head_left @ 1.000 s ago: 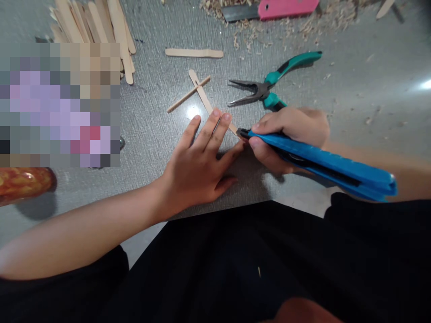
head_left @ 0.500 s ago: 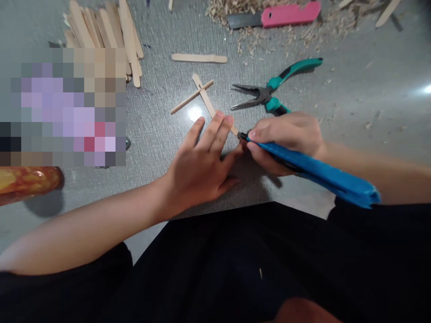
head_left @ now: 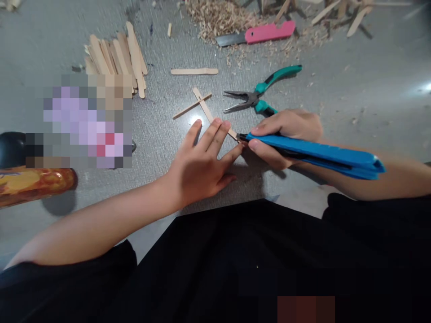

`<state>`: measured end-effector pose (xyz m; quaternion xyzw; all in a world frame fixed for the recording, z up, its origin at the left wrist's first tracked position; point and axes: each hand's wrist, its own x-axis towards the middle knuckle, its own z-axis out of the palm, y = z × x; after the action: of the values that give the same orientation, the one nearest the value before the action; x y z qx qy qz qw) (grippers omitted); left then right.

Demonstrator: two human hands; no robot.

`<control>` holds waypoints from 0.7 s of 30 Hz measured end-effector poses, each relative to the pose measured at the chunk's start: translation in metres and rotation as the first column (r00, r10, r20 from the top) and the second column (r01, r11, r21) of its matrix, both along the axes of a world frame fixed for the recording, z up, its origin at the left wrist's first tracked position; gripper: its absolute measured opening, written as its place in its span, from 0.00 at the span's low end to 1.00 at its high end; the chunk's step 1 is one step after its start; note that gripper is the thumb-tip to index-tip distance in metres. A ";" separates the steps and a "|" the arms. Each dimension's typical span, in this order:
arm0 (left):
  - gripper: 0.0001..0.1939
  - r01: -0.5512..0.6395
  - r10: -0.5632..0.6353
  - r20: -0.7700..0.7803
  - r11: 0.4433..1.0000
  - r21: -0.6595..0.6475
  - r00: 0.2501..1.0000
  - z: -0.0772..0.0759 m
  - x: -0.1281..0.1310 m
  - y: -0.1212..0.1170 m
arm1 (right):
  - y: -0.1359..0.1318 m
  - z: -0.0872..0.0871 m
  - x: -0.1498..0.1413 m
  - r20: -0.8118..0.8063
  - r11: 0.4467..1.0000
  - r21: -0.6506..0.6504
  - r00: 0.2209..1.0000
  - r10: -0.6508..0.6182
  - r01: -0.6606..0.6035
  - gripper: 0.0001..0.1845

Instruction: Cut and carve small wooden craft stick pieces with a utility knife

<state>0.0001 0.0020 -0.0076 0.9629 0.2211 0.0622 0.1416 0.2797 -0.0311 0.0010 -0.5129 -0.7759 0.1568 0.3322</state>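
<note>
My left hand (head_left: 202,166) lies spread on the table, its fingertips pressing a wooden craft stick (head_left: 204,108) down. A thinner stick (head_left: 183,111) crosses that stick near its far end. My right hand (head_left: 291,125) is closed around a blue utility knife (head_left: 330,150). The knife's dark tip meets the near end of the craft stick, close to my left index finger; the exact contact is too small to make out. Just beyond my right hand lie needle-nose pliers (head_left: 249,98) with green handles, jaws apart.
Another craft stick (head_left: 194,72) lies farther off. Beyond it are a pink-handled knife (head_left: 269,32) and a heap of wood shavings (head_left: 215,18). A pile of craft sticks (head_left: 116,56) sits at the far left, near a blurred-out purple item (head_left: 79,114) and an orange-brown bottle (head_left: 40,185).
The whole view has shifted slightly, so the far items sit lower in it. The back end of the utility knife has swung a little away from my body; my left hand stays on the stick.
</note>
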 end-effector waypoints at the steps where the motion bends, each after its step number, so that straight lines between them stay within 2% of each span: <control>1: 0.43 0.009 -0.009 0.007 1.000 0.020 1.000 0.000 0.000 0.000 | 0.003 -0.004 -0.001 -0.048 0.991 0.122 0.997 0.057 -0.051 0.05; 3: 0.42 0.031 -0.031 0.013 0.998 0.052 0.999 -0.001 -0.001 0.000 | 0.010 -0.013 -0.001 -0.114 0.949 0.299 0.984 0.140 -0.101 0.06; 4: 0.41 0.045 -0.046 0.013 0.997 0.065 0.999 -0.001 -0.002 -0.001 | 0.014 -0.018 -0.001 -0.108 0.917 0.361 0.970 0.219 -0.167 0.07; 6: 0.41 0.075 -0.077 0.015 0.993 0.089 0.997 -0.001 -0.002 -0.001 | 0.020 -0.023 -0.001 -0.125 0.881 0.409 0.943 0.310 -0.235 0.07; 10: 0.41 0.103 -0.106 0.015 0.986 0.133 0.994 -0.002 -0.001 -0.003 | 0.022 -0.026 0.003 -0.205 0.893 0.381 0.920 0.334 -0.240 0.09; 13: 0.37 0.104 -0.106 0.000 0.974 0.199 0.994 -0.002 0.001 -0.006 | 0.020 -0.028 0.006 -0.218 0.900 0.344 0.909 0.355 -0.269 0.11; 18: 0.26 0.126 -0.139 0.011 0.923 0.365 0.990 -0.004 0.001 -0.017 | 0.017 -0.035 0.006 -0.026 0.848 0.290 0.881 0.472 -0.445 0.15; 20: 0.23 0.142 -0.162 0.013 0.897 0.418 0.987 -0.005 0.001 -0.021 | 0.016 -0.036 0.003 -0.012 0.848 0.266 0.878 0.479 -0.459 0.15; 21: 0.23 0.144 -0.162 0.006 0.894 0.425 0.987 -0.005 0.001 -0.024 | 0.015 -0.035 0.002 -0.021 0.868 0.232 0.890 0.455 -0.438 0.15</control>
<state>0.0015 -0.0215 -0.0128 0.9836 0.1230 0.1170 -0.0615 0.2813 -0.0163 -0.0341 -0.2733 -0.8730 0.1613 0.3703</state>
